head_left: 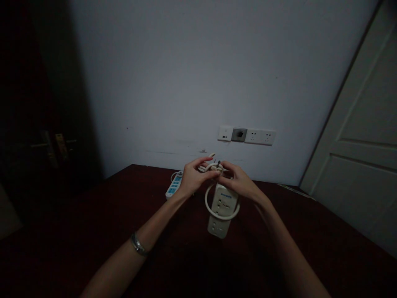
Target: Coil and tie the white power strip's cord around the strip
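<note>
My left hand (pixel 196 176) and my right hand (pixel 237 180) meet in front of the wall, both closed on a white power cord (pixel 207 202). The cord is looped and bunched between my fingers, with metal plug prongs showing at the top. A white power strip (pixel 222 207) marked PHILIPS hangs below my right hand, and a loop of the cord crosses its front. Behind my left hand, a second power strip (pixel 174 186), white with blue sockets, lies on the dark red table, partly hidden by my wrist.
The dark red table (pixel 133 198) reaches to the pale wall. On the wall is a row of socket plates (pixel 259 137). A white door (pixel 362 145) stands at the right, and a dark door with a handle (pixel 60 145) at the left.
</note>
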The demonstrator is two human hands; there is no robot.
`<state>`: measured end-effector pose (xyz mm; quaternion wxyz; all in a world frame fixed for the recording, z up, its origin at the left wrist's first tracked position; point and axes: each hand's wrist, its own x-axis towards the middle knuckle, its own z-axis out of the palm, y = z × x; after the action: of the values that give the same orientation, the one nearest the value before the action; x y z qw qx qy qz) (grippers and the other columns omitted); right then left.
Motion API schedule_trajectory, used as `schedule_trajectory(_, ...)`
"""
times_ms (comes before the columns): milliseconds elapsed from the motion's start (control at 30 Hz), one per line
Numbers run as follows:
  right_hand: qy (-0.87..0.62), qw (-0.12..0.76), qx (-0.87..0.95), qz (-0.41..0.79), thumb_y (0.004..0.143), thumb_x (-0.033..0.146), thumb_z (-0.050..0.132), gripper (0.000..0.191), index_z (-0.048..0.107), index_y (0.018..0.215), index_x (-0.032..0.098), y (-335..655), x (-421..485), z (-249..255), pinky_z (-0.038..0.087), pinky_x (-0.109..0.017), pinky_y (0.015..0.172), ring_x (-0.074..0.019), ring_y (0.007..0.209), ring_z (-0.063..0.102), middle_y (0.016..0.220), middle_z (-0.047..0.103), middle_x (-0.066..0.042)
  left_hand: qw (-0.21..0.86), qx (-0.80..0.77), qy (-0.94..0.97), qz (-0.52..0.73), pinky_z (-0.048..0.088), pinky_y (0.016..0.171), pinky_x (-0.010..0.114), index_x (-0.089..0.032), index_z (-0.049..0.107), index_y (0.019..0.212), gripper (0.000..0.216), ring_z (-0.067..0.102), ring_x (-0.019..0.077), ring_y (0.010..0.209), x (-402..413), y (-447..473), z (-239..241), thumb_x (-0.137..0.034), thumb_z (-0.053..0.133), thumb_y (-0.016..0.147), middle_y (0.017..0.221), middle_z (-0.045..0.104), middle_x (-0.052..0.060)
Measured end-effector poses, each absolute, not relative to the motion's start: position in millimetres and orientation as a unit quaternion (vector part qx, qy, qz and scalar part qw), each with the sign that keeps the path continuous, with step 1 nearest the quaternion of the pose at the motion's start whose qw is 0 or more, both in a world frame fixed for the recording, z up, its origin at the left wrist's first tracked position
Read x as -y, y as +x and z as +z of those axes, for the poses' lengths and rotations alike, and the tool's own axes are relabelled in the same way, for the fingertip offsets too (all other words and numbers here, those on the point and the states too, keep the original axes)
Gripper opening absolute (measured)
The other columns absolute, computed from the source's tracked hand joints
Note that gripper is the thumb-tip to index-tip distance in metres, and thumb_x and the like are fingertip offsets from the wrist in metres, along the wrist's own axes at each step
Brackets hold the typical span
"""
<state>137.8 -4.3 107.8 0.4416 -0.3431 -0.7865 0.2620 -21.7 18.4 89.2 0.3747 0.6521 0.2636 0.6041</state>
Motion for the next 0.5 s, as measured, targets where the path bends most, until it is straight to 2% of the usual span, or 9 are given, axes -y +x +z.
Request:
schedule_trajectory(100, -0.324, 0.474, 0.751, 0.327, 0.07, 0.03, 0.063, 0.023, 0.054, 0.087, 0.017, 132, 3, 106, 0.048, -0.029, 0.065, -0.016, 0.075, 0.06, 0.083, 0.062, -0.003, 0.261, -0.248, 0.709, 0.606, 0.046, 0.08, 0.032, -0.019, 0.062, 0.111, 0.05, 0.06, 0.0193, 0.088, -13, -26, 95, -0.028, 0.075, 0.063, 0.096, 0.064, 0.007)
schedule_trajectory(200, -0.3, 0.486, 0.726, 0.383, 0.065, 0.027, 0.066, 0.032, 0.057, 0.094, 0.017, 128, 3, 105, 0.049, -0.031, 0.07, -0.0172, 0.078, 0.062, 0.09, 0.066, -0.004, 0.164, -0.21, 0.771, 0.578, 0.041, 0.09, 0.036, -0.021, 0.057, 0.117, 0.05, 0.053, 0.0223, 0.104, -7, -33, 100, -0.02, 0.068, 0.068, 0.106, 0.06, 0.009)
schedule_trajectory(333, -0.287, 0.508, 0.702, 0.407, 0.061, 0.022, 0.068, 0.029, 0.061, 0.088, 0.017, 126, 3, 105, 0.048, -0.032, 0.074, -0.0188, 0.082, 0.063, 0.093, 0.068, -0.004, 0.078, -0.178, 0.816, 0.544, 0.034, 0.098, 0.039, -0.02, 0.044, 0.127, 0.062, 0.041, 0.0246, 0.117, -5, -39, 104, -0.014, 0.062, 0.068, 0.116, 0.054, 0.01)
schedule_trajectory(433, -0.297, 0.524, 0.693, 0.395, 0.059, 0.023, 0.069, 0.028, 0.062, 0.085, 0.016, 129, 1, 105, 0.048, -0.033, 0.074, -0.0194, 0.082, 0.062, 0.091, 0.068, -0.004, -0.01, -0.212, 0.799, 0.562, 0.032, 0.098, 0.042, -0.014, 0.042, 0.123, 0.064, 0.037, 0.0259, 0.115, -7, -39, 104, -0.018, 0.065, 0.064, 0.121, 0.046, 0.013)
schedule_trajectory(500, -0.315, 0.538, 0.685, 0.376, 0.059, 0.025, 0.07, 0.029, 0.062, 0.085, 0.016, 133, -2, 106, 0.048, -0.033, 0.073, -0.0191, 0.08, 0.062, 0.088, 0.067, -0.004, -0.047, -0.267, 0.759, 0.592, 0.036, 0.091, 0.041, -0.013, 0.047, 0.11, 0.053, 0.041, 0.0246, 0.105, -9, -37, 103, -0.025, 0.068, 0.062, 0.11, 0.048, 0.012)
